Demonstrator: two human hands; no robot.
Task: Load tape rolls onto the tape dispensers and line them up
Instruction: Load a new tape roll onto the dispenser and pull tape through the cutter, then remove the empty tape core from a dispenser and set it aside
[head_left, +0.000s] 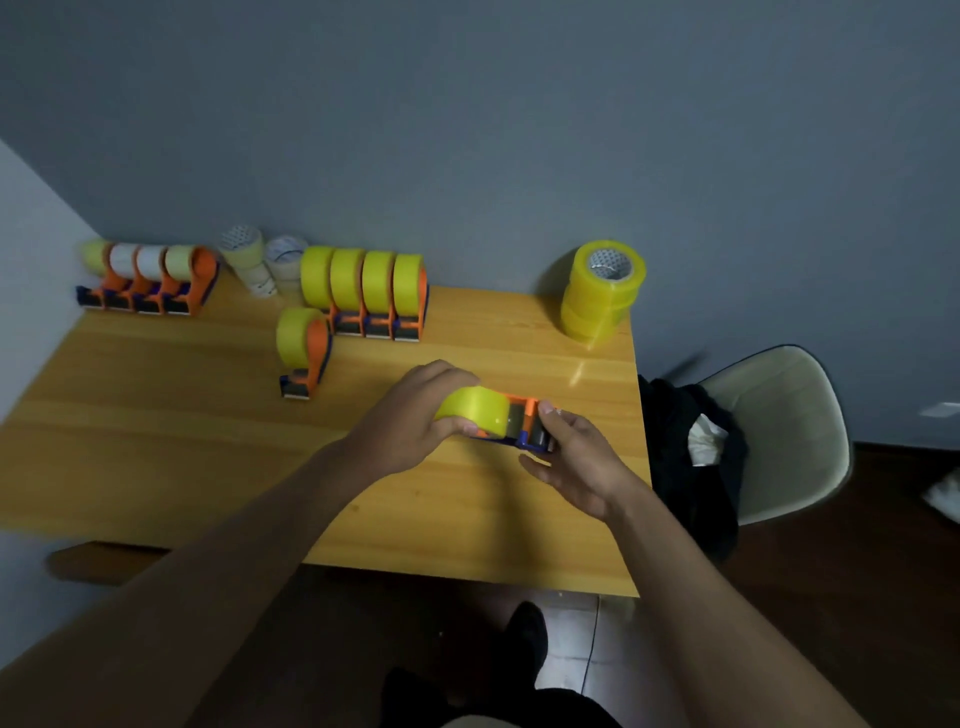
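Note:
An orange and blue tape dispenser (524, 423) lies on the wooden table (208, 415) near its right edge, with a yellow tape roll (475, 413) on its left end. My left hand (410, 421) grips that roll from the left. My right hand (571, 457) pinches the dispenser's blade end from the right. A loaded dispenser (304, 351) stands alone in front of a row of several loaded yellow dispensers (371, 293). Another row with pale rolls (148, 278) stands at the back left.
A stack of yellow tape rolls (602, 291) stands at the back right corner. Loose pale rolls (262, 262) lean against the grey wall. A cream chair (789, 426) with dark cloth on it is right of the table. My foot shows below the table's front edge.

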